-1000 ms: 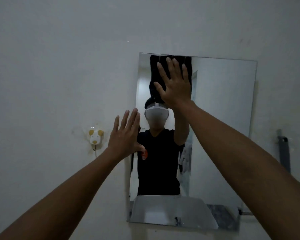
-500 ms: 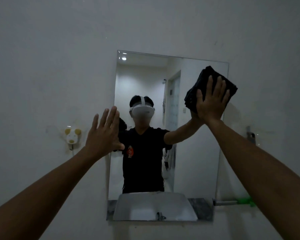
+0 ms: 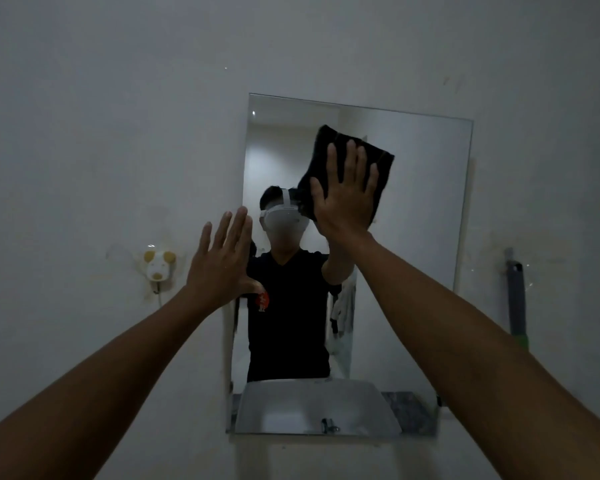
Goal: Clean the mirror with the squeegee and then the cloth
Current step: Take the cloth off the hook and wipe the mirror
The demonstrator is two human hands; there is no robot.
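Cloth pinned flat under right hand fingers, on mirror.

wall: pale, plain, faintly scuffed; it carries everything here
mirror: frameless rectangle fixed flat at the wall's middle, taller than wide
cloth: dark, folded, flat against the mirror's upper middle, nearer its top edge than its bottom
hook: small white animal-shaped piece with yellow ears, stuck to the wall left of the mirror's left edge
squeegee: grey, upright against the wall right of the mirror's right edge, green at its lower end
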